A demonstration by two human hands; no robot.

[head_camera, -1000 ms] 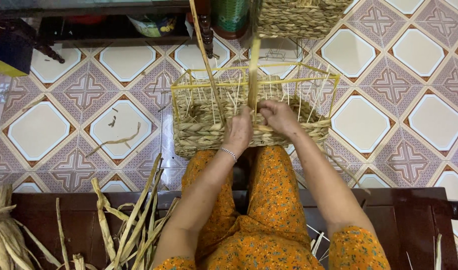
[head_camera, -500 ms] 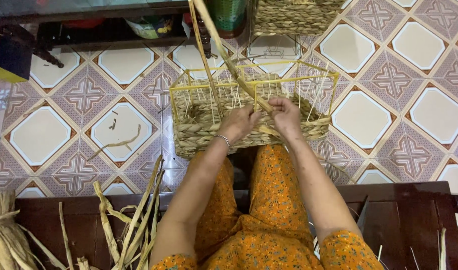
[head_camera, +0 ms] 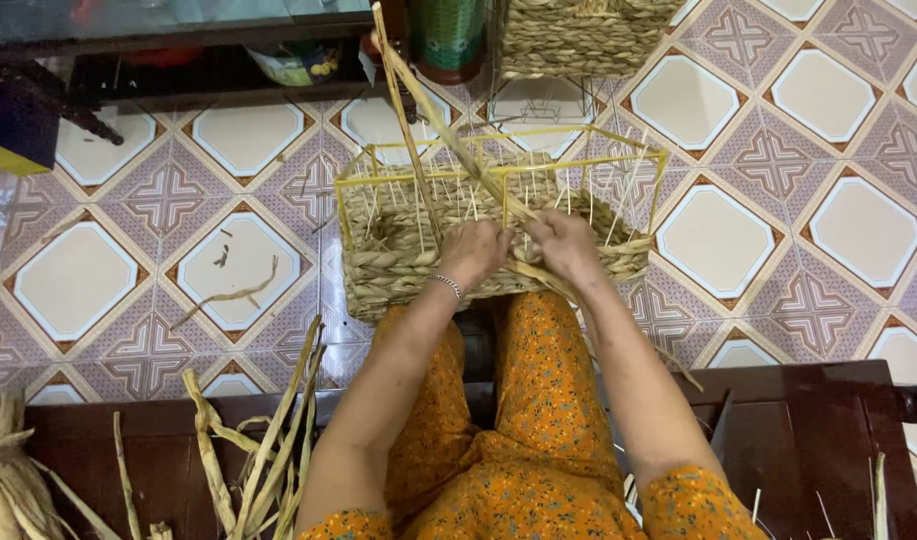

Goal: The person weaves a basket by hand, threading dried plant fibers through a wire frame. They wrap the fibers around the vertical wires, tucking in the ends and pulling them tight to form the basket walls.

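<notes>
A half-woven straw basket (head_camera: 399,265) on a yellow wire frame (head_camera: 499,165) stands on the tiled floor in front of my knees. My left hand (head_camera: 476,250) and my right hand (head_camera: 564,243) meet at the basket's near wall, both closed on a flat dried straw strand (head_camera: 449,135). The strand rises from my hands up and to the left, across the frame. Thin upright stakes fill the frame above the woven rows. A second strand (head_camera: 404,120) stands up inside the basket, left of my hands.
A finished woven basket (head_camera: 579,35) and a green cylinder (head_camera: 449,30) stand at the top. A dark low shelf (head_camera: 179,60) runs along the top left. Loose dried straw strips (head_camera: 269,440) lie on the dark wooden bench (head_camera: 799,440) at bottom left.
The long strand swung from nearly upright to leaning up and left. Both hands shifted slightly along the basket's near wall while keeping hold of it.
</notes>
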